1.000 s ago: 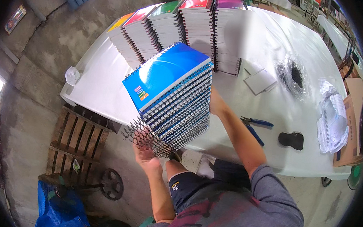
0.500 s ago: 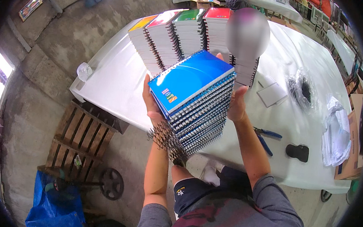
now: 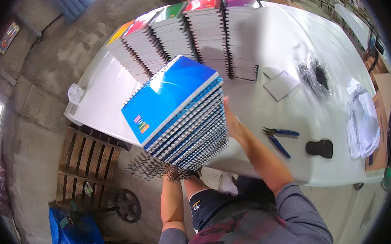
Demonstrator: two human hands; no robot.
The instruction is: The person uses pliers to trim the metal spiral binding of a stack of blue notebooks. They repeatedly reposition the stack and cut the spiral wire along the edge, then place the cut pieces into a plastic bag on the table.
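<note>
Whether the left hand (image 3: 171,171) grips or merely supports cannot be told, as loose wire coils (image 3: 148,165) mostly hide it at the lower left of the blue-covered notebook stack (image 3: 190,125). That stack is tilted between the hands, its top cover's (image 3: 170,93) long axis running from near left to far right, while the right hand (image 3: 231,123) holds its right side, nearer that cover than the left hand, its fingers out of sight behind the stack.

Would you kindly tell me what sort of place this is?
Probably a bookbinding workshop: it shows a held pile of blue spiral notebooks, more ring-bound stacks on a white table, and pliers.
</note>
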